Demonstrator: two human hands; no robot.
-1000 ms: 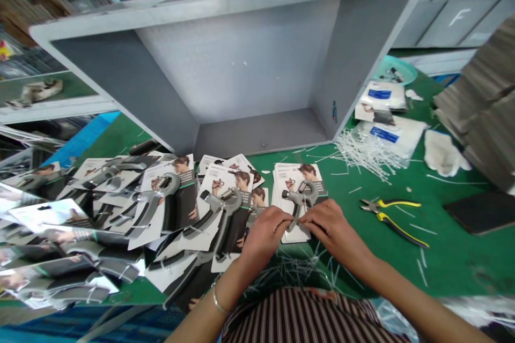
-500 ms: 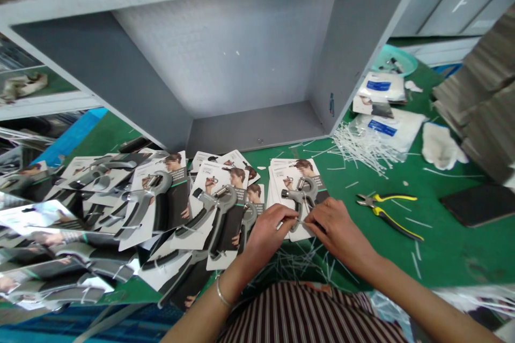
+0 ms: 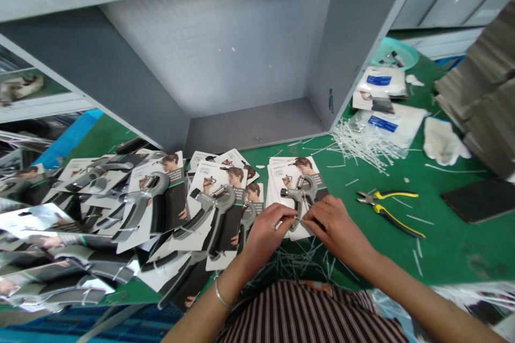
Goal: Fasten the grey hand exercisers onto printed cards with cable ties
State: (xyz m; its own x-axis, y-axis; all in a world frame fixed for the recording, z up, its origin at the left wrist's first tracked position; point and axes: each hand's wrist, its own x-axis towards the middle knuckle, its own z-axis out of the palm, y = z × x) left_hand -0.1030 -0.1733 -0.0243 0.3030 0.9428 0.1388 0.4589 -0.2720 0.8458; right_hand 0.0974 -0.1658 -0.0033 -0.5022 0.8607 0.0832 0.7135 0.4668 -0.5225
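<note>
A grey-and-black hand gripper exerciser [image 3: 300, 195] with a spring lies on a printed card [image 3: 277, 171], on top of a small stack of such cards. Over its handle, the fingertips of my left hand [image 3: 267, 233] and my right hand [image 3: 338, 225] meet almost end to end. Both hands are closed in a pinch on a thin white cable tie [image 3: 298, 218] that crosses the handle. My fingers partly cover the tie and the lower handles. To the left, more exercisers fastened on cards [image 3: 219, 203] are heaped up.
Yellow-and-black pliers [image 3: 388, 209] lie right of my hands, near a dark phone [image 3: 478, 201]. Behind them are loose white cable ties [image 3: 364, 144], plastic bags [image 3: 398, 123] and a white glove [image 3: 442, 142]. A grey open box [image 3: 257, 126] stands at the back of the green table.
Both hands keep their pinch at the exerciser's handle, with only slight finger movement. The view has shifted a little.
</note>
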